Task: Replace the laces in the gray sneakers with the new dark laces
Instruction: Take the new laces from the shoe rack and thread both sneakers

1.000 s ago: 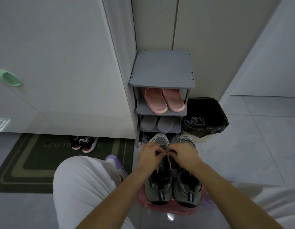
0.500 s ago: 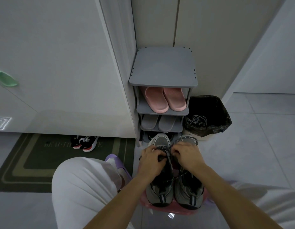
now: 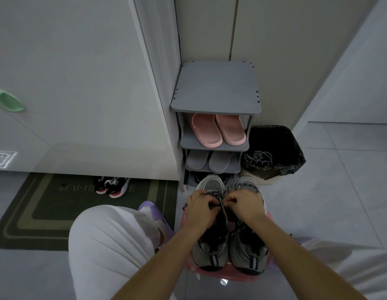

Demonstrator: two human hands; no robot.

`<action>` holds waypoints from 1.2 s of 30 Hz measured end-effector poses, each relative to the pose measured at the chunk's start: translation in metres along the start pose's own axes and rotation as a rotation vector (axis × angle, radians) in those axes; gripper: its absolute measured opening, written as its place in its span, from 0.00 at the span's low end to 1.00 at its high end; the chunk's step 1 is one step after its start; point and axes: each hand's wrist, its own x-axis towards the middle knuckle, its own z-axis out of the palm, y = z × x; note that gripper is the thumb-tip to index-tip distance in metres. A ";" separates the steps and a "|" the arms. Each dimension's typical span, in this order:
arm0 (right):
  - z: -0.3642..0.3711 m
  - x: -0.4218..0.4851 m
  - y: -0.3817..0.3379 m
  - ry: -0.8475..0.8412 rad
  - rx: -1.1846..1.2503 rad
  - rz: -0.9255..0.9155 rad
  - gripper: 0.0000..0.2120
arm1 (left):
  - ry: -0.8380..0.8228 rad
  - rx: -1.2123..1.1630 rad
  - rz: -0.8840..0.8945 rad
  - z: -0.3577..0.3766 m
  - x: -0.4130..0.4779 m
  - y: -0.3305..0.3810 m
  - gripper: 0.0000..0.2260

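Note:
Two gray sneakers stand side by side on a pink stool, toes pointing away from me. My left hand and my right hand meet over the tongue of the left sneaker, each pinching the dark lace with curled fingers. The right sneaker shows a dark lace across its toe end. Old pale laces lie in the black-lined bin.
A gray shoe rack stands just beyond the stool, with pink slippers and gray slippers on its shelves. The black-lined bin sits to its right. Left are a dark doormat and small black-and-red shoes. My knees flank the stool.
Both hands stay together on the left sneaker's lace, shifting slightly toward its toe. The camera has tilted a little; the sneakers have not moved.

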 end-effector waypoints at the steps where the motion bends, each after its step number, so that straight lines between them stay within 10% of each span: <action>1: -0.001 -0.001 0.000 -0.011 -0.018 -0.008 0.09 | -0.002 -0.009 -0.005 0.000 0.001 0.000 0.10; 7: 0.005 -0.020 -0.003 0.194 0.171 -0.049 0.15 | -0.001 -0.056 -0.033 -0.002 0.012 0.004 0.06; 15: 0.000 -0.020 -0.019 -0.066 0.248 0.104 0.11 | -0.078 0.021 -0.041 -0.005 0.019 0.005 0.03; 23: 0.003 -0.022 -0.004 -0.083 0.506 0.222 0.17 | 0.110 0.018 -0.005 -0.024 0.015 0.004 0.07; 29: 0.005 -0.022 -0.004 -0.076 0.525 0.216 0.14 | 0.308 -0.297 -0.298 -0.069 0.010 -0.038 0.11; 36: 0.006 -0.023 -0.005 -0.055 0.510 0.213 0.12 | 0.061 -0.015 -0.327 -0.058 0.008 -0.048 0.07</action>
